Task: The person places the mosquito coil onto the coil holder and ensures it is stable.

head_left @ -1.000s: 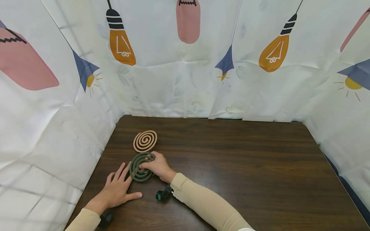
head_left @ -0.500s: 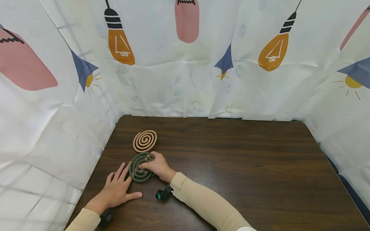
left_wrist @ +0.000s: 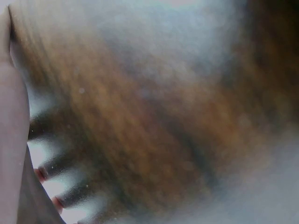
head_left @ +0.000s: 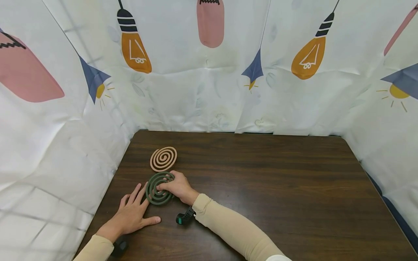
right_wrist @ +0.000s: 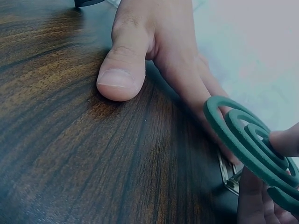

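Observation:
A green mosquito coil [head_left: 159,188] is pinched by my right hand [head_left: 179,188], its thumb near the spiral's centre and other fingers beneath. In the right wrist view the coil [right_wrist: 252,144] is tilted above the table, with a small metal piece [right_wrist: 230,175] partly hidden below it. My left hand [head_left: 130,215] rests on the tabletop with fingers spread; its index fingertip reaches the coil's left edge, and whether they touch I cannot tell. Just behind the green coil sits a tan mosquito coil [head_left: 163,159]. Blurred wood fills most of the left wrist view, with my left hand [left_wrist: 11,140] along its left side.
The dark wooden table [head_left: 277,188] extends far to the right of both hands. A white curtain [head_left: 202,98] printed with lamps hangs around its back and sides. A black wrist strap [head_left: 185,216] shows under my right wrist.

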The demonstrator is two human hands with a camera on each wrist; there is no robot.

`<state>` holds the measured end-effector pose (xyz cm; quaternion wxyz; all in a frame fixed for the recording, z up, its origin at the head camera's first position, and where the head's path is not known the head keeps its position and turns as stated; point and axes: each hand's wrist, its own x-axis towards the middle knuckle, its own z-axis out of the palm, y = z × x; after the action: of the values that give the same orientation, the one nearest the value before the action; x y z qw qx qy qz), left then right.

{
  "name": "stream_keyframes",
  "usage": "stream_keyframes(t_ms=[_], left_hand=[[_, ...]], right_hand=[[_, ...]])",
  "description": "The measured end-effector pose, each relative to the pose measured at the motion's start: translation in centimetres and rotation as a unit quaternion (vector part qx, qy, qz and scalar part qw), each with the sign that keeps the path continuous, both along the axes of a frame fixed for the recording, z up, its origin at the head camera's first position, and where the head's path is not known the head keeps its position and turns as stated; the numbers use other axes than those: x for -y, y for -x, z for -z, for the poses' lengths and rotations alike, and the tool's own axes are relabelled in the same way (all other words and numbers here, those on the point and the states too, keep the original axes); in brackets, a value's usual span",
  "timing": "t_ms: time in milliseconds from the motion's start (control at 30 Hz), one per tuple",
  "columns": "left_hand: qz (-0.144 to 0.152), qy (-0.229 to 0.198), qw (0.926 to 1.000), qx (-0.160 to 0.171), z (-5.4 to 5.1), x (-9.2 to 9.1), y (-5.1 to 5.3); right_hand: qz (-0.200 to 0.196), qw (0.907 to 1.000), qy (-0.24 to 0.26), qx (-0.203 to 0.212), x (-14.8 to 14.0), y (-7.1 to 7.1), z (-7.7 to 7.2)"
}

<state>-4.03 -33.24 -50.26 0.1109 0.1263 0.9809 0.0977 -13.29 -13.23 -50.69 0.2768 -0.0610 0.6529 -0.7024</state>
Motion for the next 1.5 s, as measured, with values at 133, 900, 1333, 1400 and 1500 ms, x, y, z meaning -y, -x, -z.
stream_keyframes(t_ms=[133,900,1333,1400,1500], left_hand=[[-0.001,-0.002,1.0,0.001,0.03,0.02,0.0],[-0.002,0.005,1.0,0.005,0.1,-0.02,-0.05],[-0.001,0.008,1.0,0.0,-0.04,-0.03,-0.1],[0.0,0.009,1.0,-0.001,-0.04,-0.02,-0.11],[0.0,0.009,1.0,-0.001,-0.02,0.01,-0.09]], right_hand=[[0.0,1.0,-0.002,0.0,-0.01,0.03,-0.01],[-0.005,1.0,0.005,0.001,-0.39,-0.08,0.05],[-0.004,1.0,-0.002,0.003,-0.48,-0.06,-0.1],[-0.004,1.0,-0.002,0.006,-0.44,-0.06,-0.12],[-0.003,1.0,-0.005,0.004,-0.43,-0.04,-0.14]])
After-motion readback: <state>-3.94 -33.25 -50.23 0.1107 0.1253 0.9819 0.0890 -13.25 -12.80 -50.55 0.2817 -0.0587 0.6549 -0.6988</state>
